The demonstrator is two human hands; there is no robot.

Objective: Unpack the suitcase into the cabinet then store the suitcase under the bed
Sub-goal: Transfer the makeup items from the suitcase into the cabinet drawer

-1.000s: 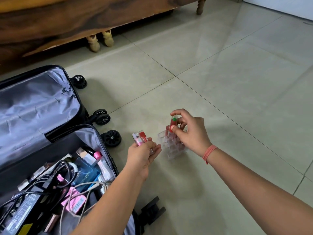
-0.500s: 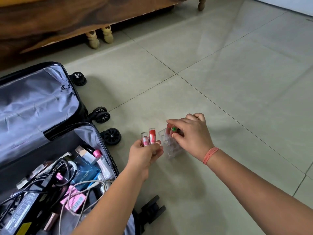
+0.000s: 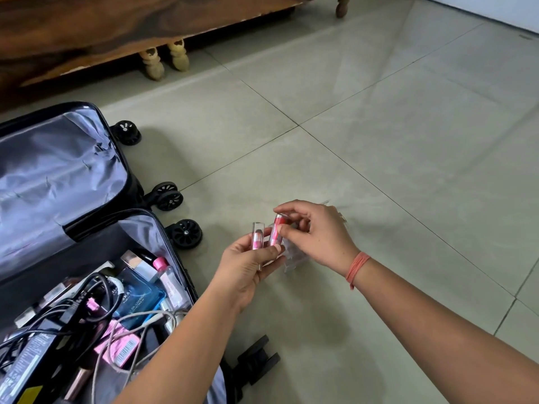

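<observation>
Suitcase [image 3: 58, 170] lies open on the tiled floor [image 3: 379, 141] at left, near the wooden bed [image 3: 116, 30], its lower half crowded with cables [image 3: 96, 282] and bottles. To its right, the left hand [image 3: 248, 266] grips a clear-capped lipstick [image 3: 257, 239] and a red lipstick [image 3: 275, 233] upright. The right hand [image 3: 318, 237] pinches the red lipstick's top.

Floor [image 3: 379, 147]: pale grey-green glossy tiles with thin dark joints, extending out from the bed [image 3: 116, 30]. Bed: dark wood on pale turned legs [image 3: 151, 64]. White wall [image 3: 519, 7] to its right.
</observation>
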